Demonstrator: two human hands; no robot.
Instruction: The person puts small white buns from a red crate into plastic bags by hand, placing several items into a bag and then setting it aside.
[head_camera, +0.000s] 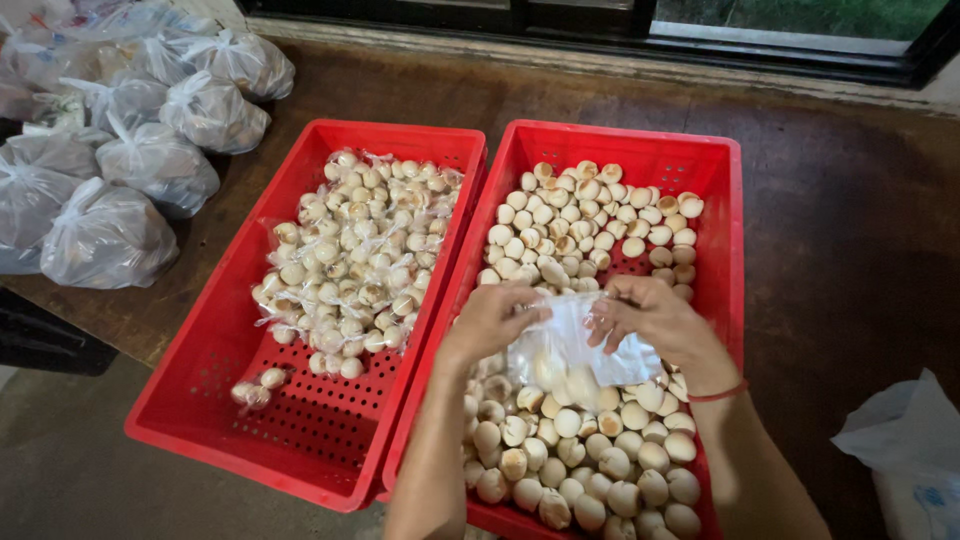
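Observation:
Both my hands hold a small clear plastic bag (570, 350) over the right red crate (720, 240). My left hand (492, 318) pinches the bag's left upper edge. My right hand (655, 318) grips its right side; a red band sits on that wrist. A few pale round buns show inside the bag. Below it the right crate is heaped with loose pale round buns (585, 225). The left red crate (230, 400) holds a pile of small clear packets of the same buns (355, 255).
Several tied clear plastic bags (110, 235) lie on the brown wooden table (850, 240) at the left. One small packet (258, 385) lies apart in the left crate. A white plastic bag (910, 450) sits at the lower right. A window frame runs along the back.

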